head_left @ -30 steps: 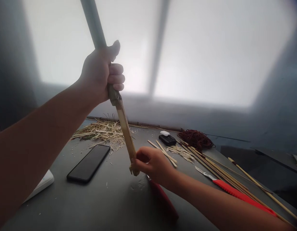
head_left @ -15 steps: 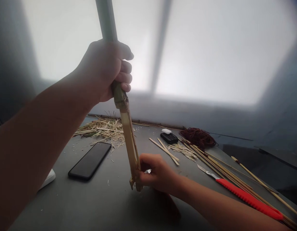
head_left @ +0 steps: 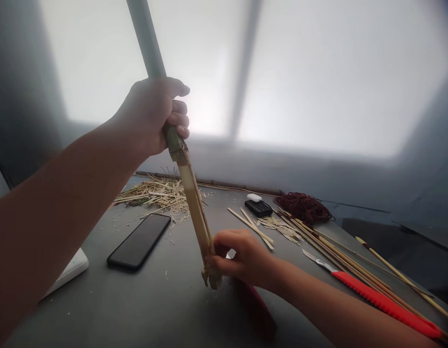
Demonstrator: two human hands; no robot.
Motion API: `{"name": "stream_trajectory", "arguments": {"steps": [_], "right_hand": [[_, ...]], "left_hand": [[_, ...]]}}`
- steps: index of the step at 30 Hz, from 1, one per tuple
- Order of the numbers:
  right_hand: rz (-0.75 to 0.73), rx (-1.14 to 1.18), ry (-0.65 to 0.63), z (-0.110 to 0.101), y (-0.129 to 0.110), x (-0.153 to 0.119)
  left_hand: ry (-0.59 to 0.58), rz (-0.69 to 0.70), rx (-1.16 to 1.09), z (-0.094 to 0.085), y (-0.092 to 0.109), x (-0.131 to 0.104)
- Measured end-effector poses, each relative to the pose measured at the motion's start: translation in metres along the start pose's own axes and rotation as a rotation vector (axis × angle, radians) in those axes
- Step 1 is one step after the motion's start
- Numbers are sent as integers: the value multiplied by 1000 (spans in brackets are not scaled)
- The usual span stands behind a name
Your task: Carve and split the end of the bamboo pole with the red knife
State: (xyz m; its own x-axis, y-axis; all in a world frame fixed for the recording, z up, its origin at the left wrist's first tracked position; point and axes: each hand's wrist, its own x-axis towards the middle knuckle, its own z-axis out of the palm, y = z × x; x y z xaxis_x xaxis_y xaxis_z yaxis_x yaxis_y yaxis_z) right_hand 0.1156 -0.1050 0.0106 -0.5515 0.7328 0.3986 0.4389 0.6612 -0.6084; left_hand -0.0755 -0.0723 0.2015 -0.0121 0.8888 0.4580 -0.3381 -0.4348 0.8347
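My left hand [head_left: 158,111] is wrapped around a green bamboo pole [head_left: 146,41], which leans up and to the left out of view. Below a node the pole is pale and split, with a long strip [head_left: 195,208] partly separated along its right side. At the low end, close over the table, the thumb and fingers of my right hand [head_left: 238,256] pinch the split bamboo. Something small and pale shows within that hand, too hidden to name. A dark red object [head_left: 258,311] lies beneath the right wrist, mostly in shadow.
On the grey table [head_left: 137,309] lie a black phone [head_left: 140,241], a heap of bamboo shavings [head_left: 158,193] and a red-handled knife [head_left: 383,299] with its blade exposed. Thin sticks [head_left: 340,251], a dark red cord bundle [head_left: 302,208] and a small black case [head_left: 258,208] are at right.
The pole's top has tilted further left, and my left hand has moved left and slightly down with it. The pole's low end and my right hand have shifted slightly right.
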Motion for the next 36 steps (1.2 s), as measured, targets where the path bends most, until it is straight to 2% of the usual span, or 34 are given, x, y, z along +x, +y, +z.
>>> {"name": "stream_trajectory", "arguments": {"steps": [4, 8, 10, 13, 18, 20, 26, 30, 33, 36], "right_hand": [[-59, -243, -38, -18, -15, -1], [-11, -616, 2, -30, -26, -7], [15, -714, -7, -32, -28, -12], [117, -693, -51, -31, -28, -18], [495, -647, -216, -31, -26, -28], [581, -601, -279, -31, -24, -33], [575, -516, -296, -27, -19, -41], [566, -538, -240, -16, -13, -40], [558, -536, -205, -9, -10, -41], [570, -512, -189, -7, -9, -42]], "left_hand": [[-61, -26, -97, -2, 6, 2], [-66, -51, -112, -3, 7, 4], [-64, -67, -75, -1, 5, 4], [-75, -65, -85, 2, -1, 5], [-163, -171, -189, 10, -16, 4], [-199, -215, -220, 12, -25, 3], [-290, -331, -301, 13, -54, 7], [-328, -388, -381, 13, -65, 14], [-289, -381, -410, 16, -71, 17], [-208, -298, -359, 20, -76, 17]]}}
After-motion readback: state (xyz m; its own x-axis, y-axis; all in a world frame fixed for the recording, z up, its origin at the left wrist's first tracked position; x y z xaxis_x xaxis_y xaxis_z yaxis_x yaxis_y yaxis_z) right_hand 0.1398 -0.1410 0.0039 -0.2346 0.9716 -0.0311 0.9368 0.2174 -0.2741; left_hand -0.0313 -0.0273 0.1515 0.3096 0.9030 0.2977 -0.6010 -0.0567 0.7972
